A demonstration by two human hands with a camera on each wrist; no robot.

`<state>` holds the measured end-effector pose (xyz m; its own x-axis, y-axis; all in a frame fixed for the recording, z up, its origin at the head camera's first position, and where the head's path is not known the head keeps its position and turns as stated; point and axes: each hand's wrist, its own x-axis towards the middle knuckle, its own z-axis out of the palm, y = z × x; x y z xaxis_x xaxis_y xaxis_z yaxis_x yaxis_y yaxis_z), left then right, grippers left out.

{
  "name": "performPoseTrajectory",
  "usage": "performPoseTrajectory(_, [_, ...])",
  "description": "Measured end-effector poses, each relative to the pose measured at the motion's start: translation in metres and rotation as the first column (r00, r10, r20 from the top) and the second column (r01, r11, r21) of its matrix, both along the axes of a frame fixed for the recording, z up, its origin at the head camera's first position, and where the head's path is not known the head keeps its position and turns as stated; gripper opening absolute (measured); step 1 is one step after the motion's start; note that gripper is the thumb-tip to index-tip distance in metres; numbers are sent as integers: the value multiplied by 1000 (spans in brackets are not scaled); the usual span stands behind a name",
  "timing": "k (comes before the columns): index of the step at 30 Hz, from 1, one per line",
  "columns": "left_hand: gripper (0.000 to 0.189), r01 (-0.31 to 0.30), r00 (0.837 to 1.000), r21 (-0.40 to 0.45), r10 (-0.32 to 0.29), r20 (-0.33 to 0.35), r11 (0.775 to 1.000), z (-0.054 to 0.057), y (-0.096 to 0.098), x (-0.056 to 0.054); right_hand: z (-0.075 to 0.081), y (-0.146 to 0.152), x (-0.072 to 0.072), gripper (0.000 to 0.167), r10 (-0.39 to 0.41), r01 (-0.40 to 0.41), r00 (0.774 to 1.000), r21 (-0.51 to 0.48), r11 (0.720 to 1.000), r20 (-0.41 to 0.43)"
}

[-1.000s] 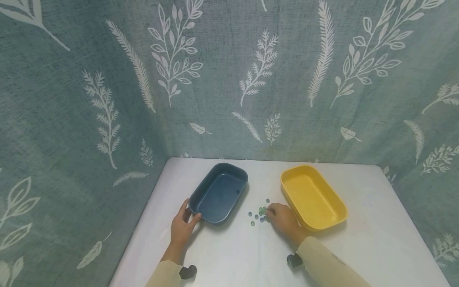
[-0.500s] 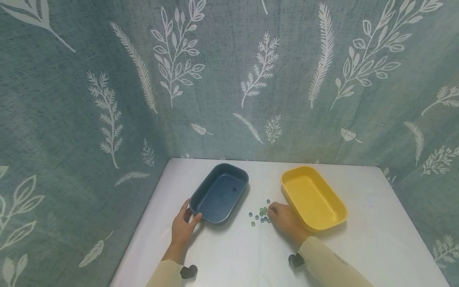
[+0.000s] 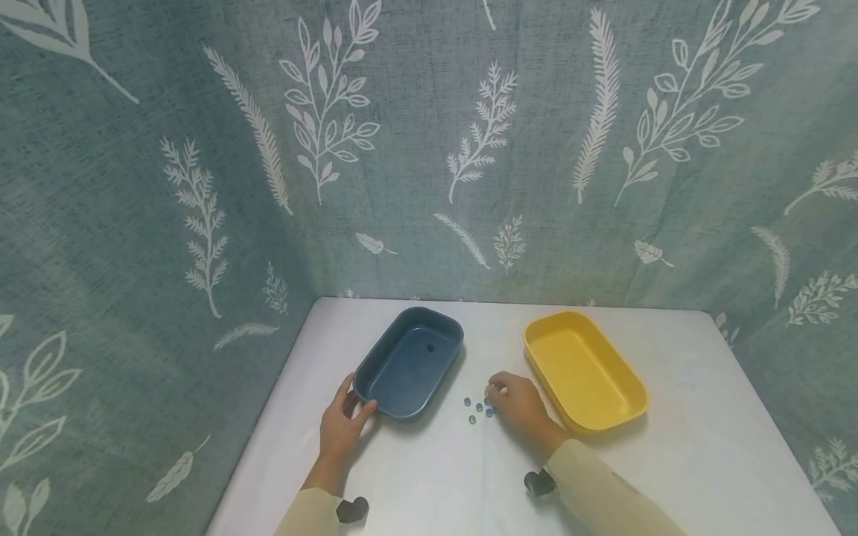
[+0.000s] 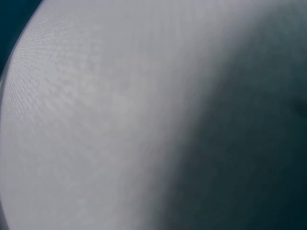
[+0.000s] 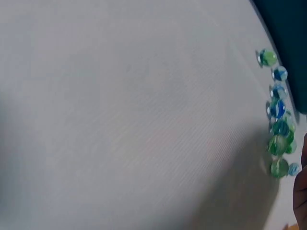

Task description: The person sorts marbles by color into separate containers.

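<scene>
My left hand (image 3: 340, 428) grips the near left corner of a dark blue tray (image 3: 405, 380), thumb on the near side and fingers on the left side. Inside that tray lies one small dark marble (image 3: 430, 348). Right of the tray, several green and blue glass marbles (image 5: 277, 108) are clustered on the white cloth. My right hand (image 3: 523, 406) reaches over the cluster with curled fingers, hiding part of it in the head view. Its fingertips are right at the marbles; whether they pinch one, I cannot tell. Only finger edges (image 5: 301, 196) show in the right wrist view.
A yellow tray (image 3: 583, 365) stands just right of my right hand, its near left side close to the wrist. White cloth (image 3: 429, 476) covers the table. Leaf-patterned green curtains (image 3: 415, 171) hang behind and at both sides. The left wrist view is mostly blurred cloth and shadow.
My right hand has moved left from beside the marbles to over them, now covering several. The marble in the blue tray has rolled to the left and back. My left hand keeps its grip.
</scene>
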<state>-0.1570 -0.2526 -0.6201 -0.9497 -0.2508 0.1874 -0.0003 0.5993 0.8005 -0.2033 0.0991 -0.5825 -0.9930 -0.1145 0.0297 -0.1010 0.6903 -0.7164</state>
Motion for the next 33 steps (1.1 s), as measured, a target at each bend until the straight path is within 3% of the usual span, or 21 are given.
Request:
performPoseTrajectory(18, [79, -13, 1000, 22, 13, -7, 1000, -3, 1, -1, 12, -32, -22, 17, 54, -56, 993, -20, 998, -108])
performPoseTrajectory(29, [81, -19, 1000, 24, 19, 7, 1000, -4, 1, -1, 25, -45, -31, 20, 53, -54, 998, -26, 998, -17])
performPoseTrajectory(33, [80, -19, 1000, 19, 19, -6, 1000, -6, 0, -2, 29, -51, -33, 15, 62, -63, 998, -22, 998, -25])
